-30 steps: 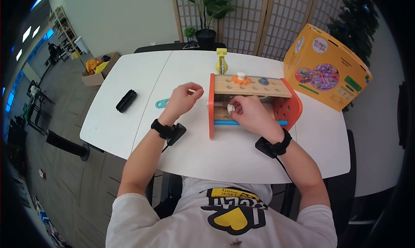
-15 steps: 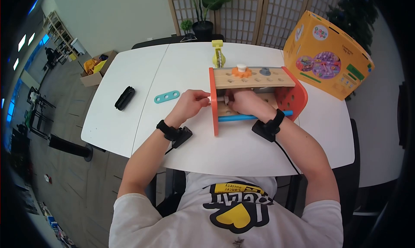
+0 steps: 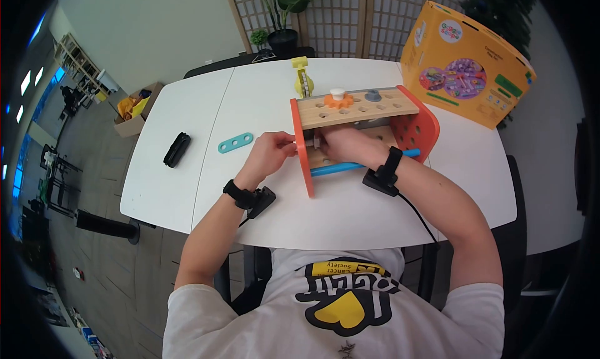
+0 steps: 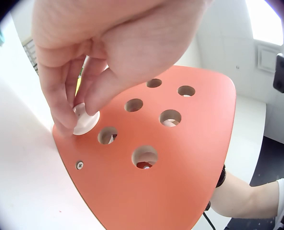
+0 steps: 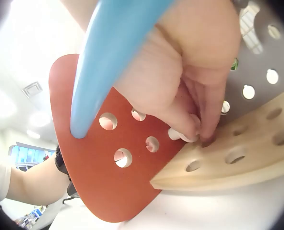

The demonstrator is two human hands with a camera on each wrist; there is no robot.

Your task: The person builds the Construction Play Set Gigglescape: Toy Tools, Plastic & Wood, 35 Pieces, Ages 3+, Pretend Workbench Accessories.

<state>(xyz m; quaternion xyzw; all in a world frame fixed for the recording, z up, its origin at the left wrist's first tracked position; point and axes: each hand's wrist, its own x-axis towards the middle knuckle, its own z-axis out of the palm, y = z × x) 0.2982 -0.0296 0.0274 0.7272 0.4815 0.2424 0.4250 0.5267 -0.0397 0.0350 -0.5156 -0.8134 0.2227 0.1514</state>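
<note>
A toy workbench has orange-red side panels (image 3: 302,152) with round holes, wooden boards with holes, and a blue rod (image 3: 337,169) along its front. Outside the left panel, my left hand (image 3: 269,154) pinches the round head of a white toy bolt (image 4: 88,122), which sits against the panel in the left wrist view. My right hand (image 3: 350,145) reaches inside, over the rod and under the top board (image 3: 356,109). Its thumb and fingers pinch a small white nut-like piece (image 5: 176,134) near the panel's inner face, just above the lower board (image 5: 214,163); the fingers partly hide it.
On the top board stand an orange gear (image 3: 339,101) with a white bolt head and a grey-blue piece (image 3: 373,96). Behind is a yellow toy (image 3: 302,80). Left lie a teal strip (image 3: 235,142) and a black case (image 3: 177,149). A yellow-orange box (image 3: 465,65) stands back right.
My left hand has moved right to the workbench's left panel and taken hold of the bolt head. My right hand has carried the white piece left, deeper inside, up to that panel.
</note>
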